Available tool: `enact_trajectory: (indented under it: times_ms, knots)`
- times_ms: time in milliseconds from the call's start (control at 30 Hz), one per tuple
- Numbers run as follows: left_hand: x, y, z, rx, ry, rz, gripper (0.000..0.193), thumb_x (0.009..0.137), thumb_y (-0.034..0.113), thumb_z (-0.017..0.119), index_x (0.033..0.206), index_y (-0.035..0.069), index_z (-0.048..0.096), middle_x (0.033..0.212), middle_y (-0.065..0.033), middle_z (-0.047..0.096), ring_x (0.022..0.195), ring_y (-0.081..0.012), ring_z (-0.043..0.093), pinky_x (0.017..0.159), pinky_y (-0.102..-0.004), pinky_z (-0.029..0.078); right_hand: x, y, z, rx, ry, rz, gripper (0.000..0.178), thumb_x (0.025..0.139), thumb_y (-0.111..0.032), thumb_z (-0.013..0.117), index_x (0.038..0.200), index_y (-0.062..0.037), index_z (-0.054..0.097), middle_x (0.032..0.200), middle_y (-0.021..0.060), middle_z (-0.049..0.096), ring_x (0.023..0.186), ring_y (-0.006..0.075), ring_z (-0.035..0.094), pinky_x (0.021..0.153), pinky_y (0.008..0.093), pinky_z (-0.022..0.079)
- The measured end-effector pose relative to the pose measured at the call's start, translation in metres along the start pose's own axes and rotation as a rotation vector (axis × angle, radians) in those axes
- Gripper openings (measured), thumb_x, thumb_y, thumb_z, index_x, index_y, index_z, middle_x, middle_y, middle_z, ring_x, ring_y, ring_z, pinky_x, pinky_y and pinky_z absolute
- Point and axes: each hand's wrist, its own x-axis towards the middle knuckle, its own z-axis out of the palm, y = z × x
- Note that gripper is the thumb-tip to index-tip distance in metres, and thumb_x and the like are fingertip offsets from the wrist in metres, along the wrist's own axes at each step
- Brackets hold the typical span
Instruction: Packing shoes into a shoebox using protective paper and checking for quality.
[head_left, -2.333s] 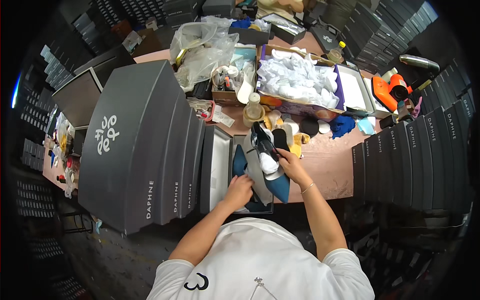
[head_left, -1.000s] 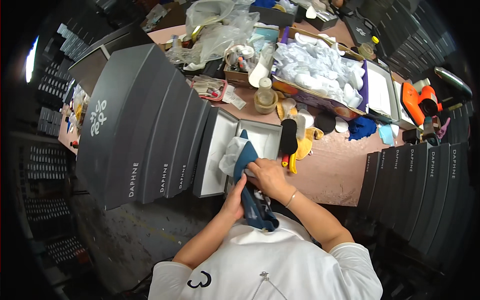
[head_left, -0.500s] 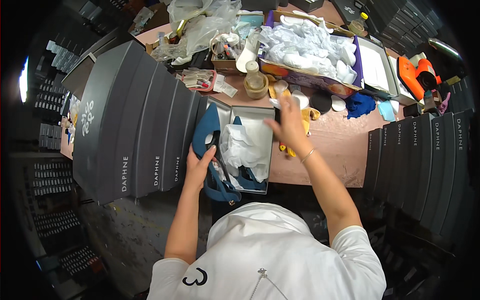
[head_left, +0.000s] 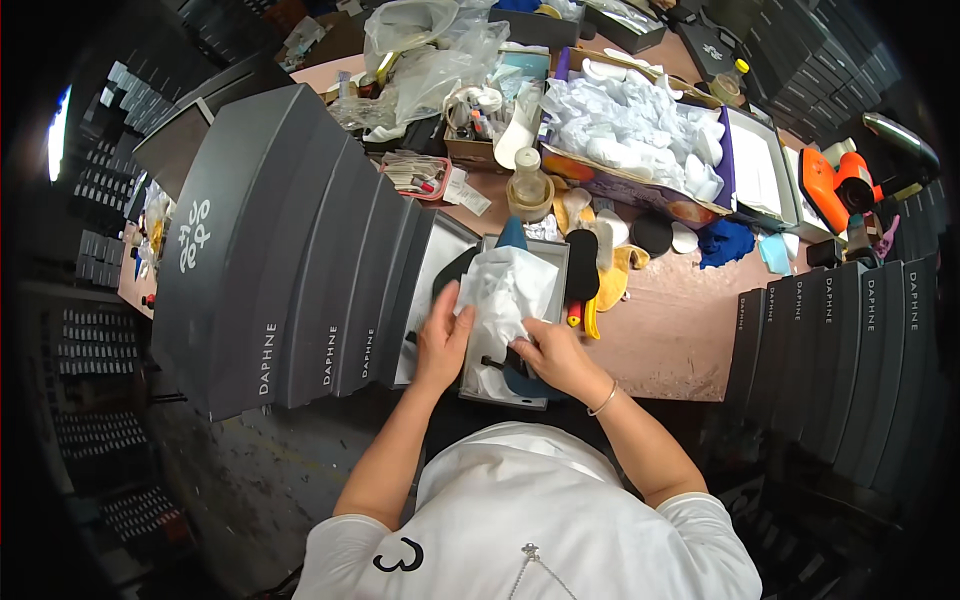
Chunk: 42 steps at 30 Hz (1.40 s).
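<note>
My left hand [head_left: 443, 340] is closed at the left side of an open shoe box [head_left: 563, 290], by a dark, sole-like part of a shoe [head_left: 456, 268] that shows above its fingers. My right hand [head_left: 558, 355] pinches the near edge of crumpled white tissue paper [head_left: 512, 285]. This paper covers most of the box's middle. Beyond it a teal pointed shoe toe [head_left: 513, 234] sticks out over the far rim. A black strap or heel piece shows by the right fingertips. Most of both shoes is hidden under paper and hands.
Large dark shoe boxes [head_left: 250, 250] stand in a row at left, more boxes [head_left: 850, 340] at right. Behind are a carton of crumpled paper [head_left: 640, 130], a bottle in a bowl [head_left: 530, 190], yellow cloth [head_left: 615, 285], a blue cloth [head_left: 725, 243] and an orange tool [head_left: 825, 180].
My left hand has carried the teal shoe rightward to the box. My right hand has come down from the far clutter to the tissue paper. The view has shifted slightly.
</note>
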Motion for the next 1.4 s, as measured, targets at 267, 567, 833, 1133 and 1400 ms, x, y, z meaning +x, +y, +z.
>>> enact_trajectory:
  times_ms: [267,567,833,1133,1400]
  knots:
    - [-0.019,0.001,0.041,-1.11,-0.13,-0.369,0.08,0.086,0.072,0.037,0.138,0.011,0.039,0.129,-0.0086,0.051,0.119,-0.0243,0.049,0.102,-0.0391,0.04,0.011,0.018,-0.027,0.569,0.338,0.075,0.021,0.091,-0.015,0.053,0.077,0.001,0.055,0.061,0.0067,0.058,0.048,0.0117,0.054,0.044,0.0276,0.042]
    - [-0.028,-0.004,0.04,-0.978,-0.289,-0.551,0.074,0.09,0.068,0.033,0.128,0.007,0.048,0.108,-0.0174,0.061,0.1,-0.0332,0.062,0.088,-0.0475,0.051,0.057,0.045,-0.104,-0.549,0.93,-0.467,0.043,0.08,-0.009,0.065,0.121,-0.0017,0.056,0.109,0.0149,0.062,0.099,0.0345,0.061,0.089,0.0414,0.047]
    - [-0.066,0.011,0.042,-0.697,-0.227,-0.575,0.078,0.093,0.067,0.023,0.141,0.005,0.031,0.134,-0.0133,0.047,0.122,-0.0235,0.049,0.099,-0.0378,0.045,-0.001,0.007,0.019,-0.355,0.052,-0.41,0.061,0.071,-0.02,0.072,0.127,-0.0061,0.049,0.092,0.0147,0.058,0.079,0.0333,0.062,0.068,0.0397,0.051]
    - [-0.081,-0.002,-0.014,-0.765,0.087,-0.531,0.078,0.088,0.071,0.032,0.122,0.002,0.046,0.099,-0.0171,0.061,0.076,-0.0268,0.065,0.066,-0.0384,0.058,-0.038,0.072,-0.026,0.149,0.471,-0.023,0.033,0.091,-0.014,0.055,0.121,0.0004,0.055,0.102,0.0149,0.065,0.089,0.0222,0.062,0.08,0.0322,0.049]
    - [-0.05,0.022,0.025,-0.787,-0.035,-0.499,0.072,0.092,0.067,0.031,0.123,0.003,0.046,0.105,-0.0177,0.06,0.084,-0.0284,0.065,0.073,-0.0413,0.057,-0.011,0.035,-0.088,-0.101,0.442,-0.282,0.078,0.081,-0.026,0.073,0.141,-0.0012,0.032,0.139,0.0253,0.039,0.131,0.0373,0.037,0.105,0.042,0.034]
